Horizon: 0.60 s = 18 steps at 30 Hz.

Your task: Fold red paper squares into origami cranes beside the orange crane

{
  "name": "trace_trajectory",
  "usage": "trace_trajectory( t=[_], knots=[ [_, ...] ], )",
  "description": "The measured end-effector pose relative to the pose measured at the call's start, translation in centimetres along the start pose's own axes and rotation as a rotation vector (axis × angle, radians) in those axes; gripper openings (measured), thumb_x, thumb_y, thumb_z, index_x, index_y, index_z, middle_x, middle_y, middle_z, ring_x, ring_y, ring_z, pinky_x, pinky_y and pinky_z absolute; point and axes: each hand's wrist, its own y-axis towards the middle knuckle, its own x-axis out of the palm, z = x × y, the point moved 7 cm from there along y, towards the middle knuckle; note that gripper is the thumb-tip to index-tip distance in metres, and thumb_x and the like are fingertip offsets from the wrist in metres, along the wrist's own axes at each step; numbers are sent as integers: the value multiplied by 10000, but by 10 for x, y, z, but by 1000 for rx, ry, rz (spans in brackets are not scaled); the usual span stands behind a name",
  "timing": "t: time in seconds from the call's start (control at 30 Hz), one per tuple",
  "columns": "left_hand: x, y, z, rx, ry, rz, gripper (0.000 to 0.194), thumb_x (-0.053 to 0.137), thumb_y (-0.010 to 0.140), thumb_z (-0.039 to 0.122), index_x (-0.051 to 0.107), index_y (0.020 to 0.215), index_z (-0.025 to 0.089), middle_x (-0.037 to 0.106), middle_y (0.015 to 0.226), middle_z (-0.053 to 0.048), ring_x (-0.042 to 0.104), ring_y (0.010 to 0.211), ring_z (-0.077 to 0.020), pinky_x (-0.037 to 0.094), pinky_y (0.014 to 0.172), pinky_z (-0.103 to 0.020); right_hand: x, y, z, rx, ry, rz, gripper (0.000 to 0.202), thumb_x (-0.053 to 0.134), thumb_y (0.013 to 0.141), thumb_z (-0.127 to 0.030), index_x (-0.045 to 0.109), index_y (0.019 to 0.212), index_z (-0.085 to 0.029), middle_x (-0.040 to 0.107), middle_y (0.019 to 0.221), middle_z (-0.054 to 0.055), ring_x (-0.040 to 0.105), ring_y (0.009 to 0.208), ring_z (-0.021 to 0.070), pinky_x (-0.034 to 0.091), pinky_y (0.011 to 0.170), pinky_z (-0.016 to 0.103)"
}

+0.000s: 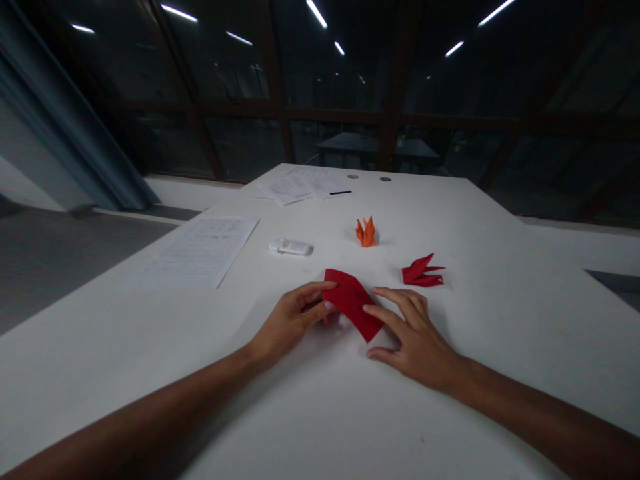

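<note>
A folded strip of red paper (351, 301) is held tilted just above the white table (300, 413). My left hand (295, 313) pinches its left end between thumb and fingers. At the other end, my right hand (407, 333) has its fingers spread, with the index fingertip touching the paper's right edge and the thumb apart from it. Beyond my right hand lies a red origami crane (423, 272). An orange origami crane (367, 232) stands farther back, near the table's middle.
A white remote control (291, 247) lies left of the cranes. Printed sheets (205, 250) cover part of the left edge, and more papers (300, 185) with a black pen (341, 193) lie at the far end. Two round discs (385, 179) sit near dark windows. A blue curtain (65, 113) hangs left.
</note>
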Motion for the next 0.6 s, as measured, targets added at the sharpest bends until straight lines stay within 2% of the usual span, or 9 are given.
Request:
trace_trajectory(
  t=[0.13,0.23,0.37,0.47,0.53,0.6],
  knots=[
    [7,-2,-2,22,23,-94,405,693,883,304,591,1258,190,722,1112,-93,676,976,-197,543,864,-358,-6,0,-5,-80,2,78,359,733,874,-196,639,1208,-284,600,1345,102,532,1213,299,367,1051,546],
    [13,-6,-5,30,94,-154,382,694,883,287,581,1236,193,693,1134,-101,674,964,-199,548,849,-365,-10,0,-4,-77,73,98,224,647,926,-123,670,1097,-266,676,1219,64,580,1137,249,376,1031,496],
    [18,-11,5,155,312,-175,253,705,882,271,649,1120,208,651,1161,-86,641,979,-190,528,849,-336,-7,1,-8,-113,167,24,148,604,971,-151,655,1081,-236,743,1048,27,624,1062,220,341,1046,480],
    [22,-13,13,214,405,-198,139,708,893,296,698,991,198,658,1094,-71,625,983,-183,501,862,-311,-4,1,-9,-122,214,-5,103,588,989,-177,644,1061,-226,750,956,11,650,968,201,321,1061,489],
    [23,-13,14,220,399,-208,137,671,925,319,704,942,187,664,1061,-70,627,957,-174,494,843,-297,-2,1,-4,-68,247,0,107,596,988,-207,633,1086,-229,738,954,21,649,929,199,362,1033,479],
    [24,-14,15,224,387,-216,162,640,948,326,704,913,180,668,1038,-67,629,931,-165,491,824,-288,-1,1,6,51,298,24,178,620,969,-233,611,1147,-238,716,1033,51,637,979,216,422,986,454]
  ],
)
